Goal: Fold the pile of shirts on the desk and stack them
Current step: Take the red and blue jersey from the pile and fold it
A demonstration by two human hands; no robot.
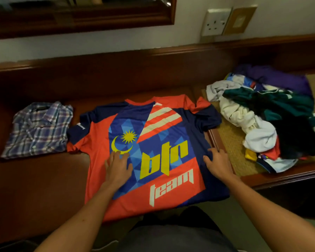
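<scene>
Both hands, left [119, 166] and right [218, 161], press flat, fingers spread, on the jersey [153, 142].

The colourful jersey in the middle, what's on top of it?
Both hands lie on the jersey: the left hand flat on its print, the right hand at its right edge. The desk beneath is covered there.

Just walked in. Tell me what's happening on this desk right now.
A person is folding shirts. A red and blue jersey lies spread flat on the desk; the left hand rests flat on it, and the right hand touches its right edge. One plaid shirt sits folded at the left. A pile of unfolded clothes waits at the right.
</scene>
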